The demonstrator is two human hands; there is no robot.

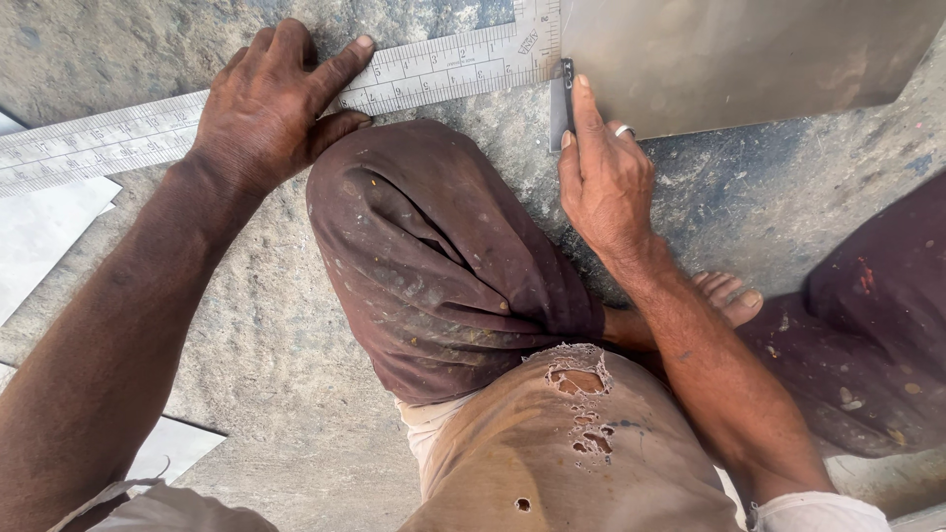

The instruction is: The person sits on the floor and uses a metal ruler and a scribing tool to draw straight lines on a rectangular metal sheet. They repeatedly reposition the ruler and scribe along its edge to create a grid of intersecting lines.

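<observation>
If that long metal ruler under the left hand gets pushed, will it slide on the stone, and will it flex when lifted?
The ruler lies flat on rough stone, so it probably slides only when pushed firmly; the left hand pins it. It looks thin and long, so likely to sag slightly if lifted by one end. Flat, so unlikely to roll.

Steel ruler (pixel 296 94): bare metal with a dull, satin sheen and engraved graduations; sheet (pixel 739 59): smooth, matt grey metal with a faint brushed finish. Floor (pixel 266 335): rough, pitted grey stone or concrete, dusty. Trousers (pixel 443 266): worn brown woven cloth, paint-flecked; shirt (pixel 552 453): tan cloth, frayed, with holes.
</observation>
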